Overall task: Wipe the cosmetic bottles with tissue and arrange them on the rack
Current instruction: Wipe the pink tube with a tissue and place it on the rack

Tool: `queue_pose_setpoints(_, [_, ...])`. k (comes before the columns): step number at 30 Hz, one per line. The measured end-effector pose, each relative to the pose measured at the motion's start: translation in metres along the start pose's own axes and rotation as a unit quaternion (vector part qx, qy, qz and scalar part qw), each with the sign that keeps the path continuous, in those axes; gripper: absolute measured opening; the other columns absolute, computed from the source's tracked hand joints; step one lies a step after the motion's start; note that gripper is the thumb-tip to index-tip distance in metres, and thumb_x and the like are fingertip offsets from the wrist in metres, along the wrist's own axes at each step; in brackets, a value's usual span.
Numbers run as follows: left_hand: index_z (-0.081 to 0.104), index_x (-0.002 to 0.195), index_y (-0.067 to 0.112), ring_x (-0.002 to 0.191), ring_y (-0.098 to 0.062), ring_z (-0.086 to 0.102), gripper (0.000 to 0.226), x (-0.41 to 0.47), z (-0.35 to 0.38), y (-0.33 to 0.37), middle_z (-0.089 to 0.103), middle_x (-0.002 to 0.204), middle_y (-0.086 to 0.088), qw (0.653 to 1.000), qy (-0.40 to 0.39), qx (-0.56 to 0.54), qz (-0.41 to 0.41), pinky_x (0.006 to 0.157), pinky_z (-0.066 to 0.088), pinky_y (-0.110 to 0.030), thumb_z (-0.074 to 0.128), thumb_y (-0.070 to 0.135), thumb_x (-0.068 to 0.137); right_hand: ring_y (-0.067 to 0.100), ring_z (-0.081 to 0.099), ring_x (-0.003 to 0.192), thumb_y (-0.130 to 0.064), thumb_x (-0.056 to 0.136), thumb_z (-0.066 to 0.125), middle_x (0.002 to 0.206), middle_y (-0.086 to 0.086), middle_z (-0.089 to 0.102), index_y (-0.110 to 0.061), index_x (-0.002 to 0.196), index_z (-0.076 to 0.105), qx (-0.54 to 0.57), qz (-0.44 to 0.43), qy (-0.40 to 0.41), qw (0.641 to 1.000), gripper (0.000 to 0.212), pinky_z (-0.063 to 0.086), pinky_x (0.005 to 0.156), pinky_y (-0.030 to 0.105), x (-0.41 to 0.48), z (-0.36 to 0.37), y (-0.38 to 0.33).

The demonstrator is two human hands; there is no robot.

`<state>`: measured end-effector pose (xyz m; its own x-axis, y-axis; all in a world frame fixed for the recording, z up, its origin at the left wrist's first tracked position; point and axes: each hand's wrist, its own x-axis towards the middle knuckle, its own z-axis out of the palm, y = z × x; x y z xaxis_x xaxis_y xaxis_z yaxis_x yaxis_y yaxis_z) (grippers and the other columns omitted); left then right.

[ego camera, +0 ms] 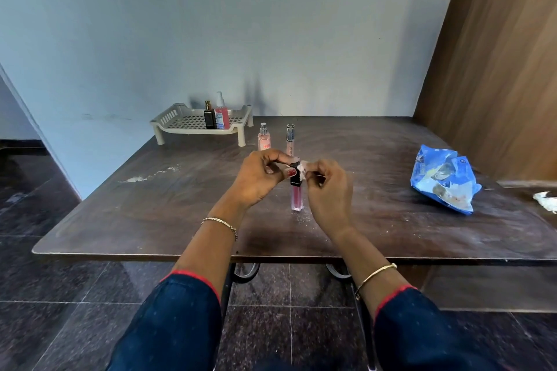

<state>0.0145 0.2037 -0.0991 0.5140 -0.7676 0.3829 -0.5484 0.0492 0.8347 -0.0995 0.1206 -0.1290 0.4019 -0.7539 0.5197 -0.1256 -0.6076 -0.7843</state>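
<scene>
Dusty surface [180,205]: left hand [259,179] is pinching the pink tube [296,194] at its cap, right hand [328,187] closing tissue [303,166] there; rack [187,122] waiting at eleven o'clock. Steady grip, I judge, helps.

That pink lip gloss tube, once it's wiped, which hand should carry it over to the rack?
Left. The left hand already grips the tube by its cap, the rack sits to the left, and the right hand holds tissue.

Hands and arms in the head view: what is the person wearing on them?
Both forearms come out of dark navy sleeves edged with a thin red trim. The left hand has a slim linked gold bracelet at the wrist and a red-painted thumbnail. The right hand has a plain thin gold bangle further up the forearm. No rings visible.
</scene>
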Motion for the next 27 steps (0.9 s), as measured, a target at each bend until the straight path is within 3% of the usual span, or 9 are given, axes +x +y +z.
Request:
queue_pose_setpoints(4, [0.07, 0.097, 0.007, 0.066, 0.013, 0.057, 0.018, -0.001, 0.0, 0.0, 0.068, 0.09, 0.003, 1.0, 0.005, -0.011, -0.001, 0.067, 0.041, -0.004, 0.071, 0.002, 0.08, 0.013, 0.065, 0.083, -0.003, 0.083, 0.066, 0.087, -0.002, 0.069, -0.016, 0.087, 0.07, -0.002, 0.053, -0.03, 0.998, 0.015, 0.055, 0.075, 0.031, -0.011, 0.004, 0.019])
queue_pose_setpoints(7, [0.07, 0.094, 0.009, 0.065, 0.014, 0.057, 0.016, -0.001, 0.003, 0.002, 0.067, 0.085, 0.008, 1.0, 0.001, -0.01, 0.003, 0.066, 0.04, -0.003, 0.071, 0.001, 0.08, 0.013, 0.064, 0.081, -0.004, 0.083, 0.065, 0.085, -0.002, 0.069, -0.017, 0.084, 0.07, -0.001, 0.062, -0.02, 0.998, 0.014, 0.052, 0.071, 0.023, -0.004, 0.001, 0.012])
queue_pose_setpoints(12, [0.071, 0.096, 0.011, 0.066, 0.01, 0.057, 0.018, 0.002, 0.003, -0.002, 0.07, 0.09, 0.003, 1.0, 0.004, 0.003, 0.001, 0.067, 0.041, -0.004, 0.071, 0.004, 0.08, 0.017, 0.063, 0.076, -0.007, 0.084, 0.063, 0.081, 0.001, 0.067, -0.014, 0.08, 0.066, 0.028, 0.029, 0.011, 0.999, 0.009, 0.053, 0.07, 0.032, 0.002, 0.0, -0.002])
queue_pose_setpoints(17, [0.07, 0.096, 0.015, 0.076, 0.001, 0.06, 0.019, 0.0, -0.003, -0.006, 0.07, 0.094, 0.004, 1.0, 0.022, -0.008, -0.009, 0.073, 0.044, -0.006, 0.071, 0.006, 0.08, 0.008, 0.064, 0.071, -0.003, 0.08, 0.068, 0.074, -0.006, 0.069, -0.022, 0.071, 0.067, -0.014, 0.069, -0.085, 0.994, 0.021, 0.053, 0.067, 0.026, -0.017, 0.001, 0.016])
queue_pose_setpoints(21, [0.069, 0.092, 0.023, 0.082, -0.008, 0.061, 0.021, 0.0, 0.0, -0.004, 0.071, 0.096, 0.005, 1.0, 0.011, -0.008, -0.008, 0.075, 0.046, -0.009, 0.071, 0.006, 0.08, 0.011, 0.064, 0.071, -0.003, 0.077, 0.067, 0.074, -0.004, 0.069, -0.018, 0.069, 0.069, -0.075, 0.082, -0.125, 0.986, 0.018, 0.055, 0.072, 0.031, -0.01, -0.006, 0.019])
queue_pose_setpoints(27, [0.068, 0.089, 0.023, 0.071, 0.009, 0.059, 0.022, 0.0, 0.006, 0.001, 0.069, 0.09, 0.006, 1.0, -0.002, -0.021, 0.003, 0.072, 0.044, -0.006, 0.07, 0.003, 0.081, 0.015, 0.065, 0.078, -0.004, 0.08, 0.07, 0.082, 0.0, 0.07, -0.016, 0.079, 0.069, 0.005, 0.05, -0.02, 0.999, 0.012, 0.054, 0.072, 0.028, -0.009, -0.005, 0.007])
